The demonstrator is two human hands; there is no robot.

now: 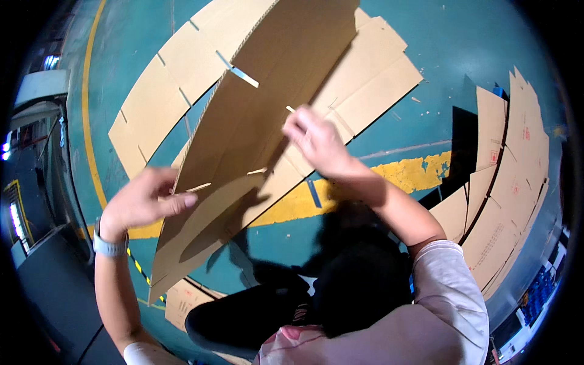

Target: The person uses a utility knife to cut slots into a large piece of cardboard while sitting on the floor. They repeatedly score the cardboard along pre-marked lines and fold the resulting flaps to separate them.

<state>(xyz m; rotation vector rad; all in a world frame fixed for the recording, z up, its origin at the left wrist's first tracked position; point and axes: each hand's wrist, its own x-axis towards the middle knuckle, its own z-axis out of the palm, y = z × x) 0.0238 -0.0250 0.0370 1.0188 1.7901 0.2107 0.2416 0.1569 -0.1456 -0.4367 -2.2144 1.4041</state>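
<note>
While the left hand (143, 204) grips a slotted corrugated cardboard panel (267, 79) by its left long edge, thumb laid on the brown face and the other fingertips hidden behind, the right hand (319, 143) sits by the opposite long edge, farther out. Its fingers are curled close together beside what looks like a short pale slit (290, 109); whether they pinch the cardboard or merely rest near it cannot be told.

The panel stands tilted above the green floor (462, 42), its long axis slanting from the floor's near left toward its far edge. From the left fingers, most of its length lies forward and rightward; from the right fingers, its broad face lies to the left. The left hand is closer to the near end. Beyond it, a pale slotted cardboard sheet (161, 76) lies on the floor.
</note>
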